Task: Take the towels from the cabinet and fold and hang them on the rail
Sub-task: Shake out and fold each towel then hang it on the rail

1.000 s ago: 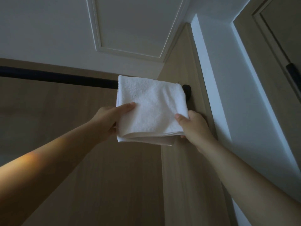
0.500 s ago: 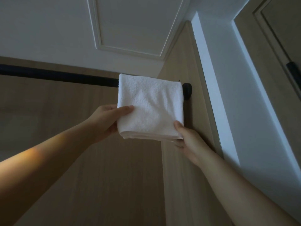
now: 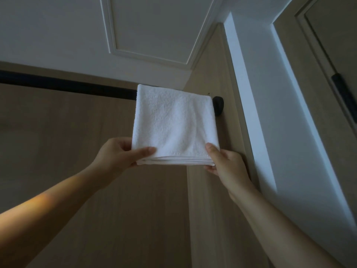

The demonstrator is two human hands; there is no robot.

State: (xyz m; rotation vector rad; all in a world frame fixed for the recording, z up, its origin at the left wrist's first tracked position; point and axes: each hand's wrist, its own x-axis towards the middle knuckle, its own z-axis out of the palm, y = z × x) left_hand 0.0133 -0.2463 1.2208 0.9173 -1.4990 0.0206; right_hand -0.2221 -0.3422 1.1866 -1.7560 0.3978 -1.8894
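1. The folded white towel (image 3: pixel 174 122) is hanging over the black rail (image 3: pixel 67 87). It is at the rail's right end, just beside the round black end piece (image 3: pixel 218 105).
2. The left hand (image 3: pixel 117 155) is pinching the towel's bottom left corner. Its thumb is lying on the front and its fingers are tucked behind, so this grip is closed on the towel.
3. The right hand (image 3: pixel 226 163) is pinching the bottom right corner, with its thumb in front and its fingers under the edge. This grip is closed on the towel too.
4. The person is probably doing the last tidy-up, making the towel hang evenly on the rail.
5. To do it well, both hands should be pulling down softly and by the same amount, so the bottom edge is sitting level.
6. A hard tug could be dragging the towel off the rail, because the back half is hidden and may be shorter.
7. The layers at the bottom are showing a little, and squeezing them together would be making the fold look neat.
8. The wooden wall (image 3: pixel 67 132) is behind the rail. No other towels are showing, so how many are left cannot be told.
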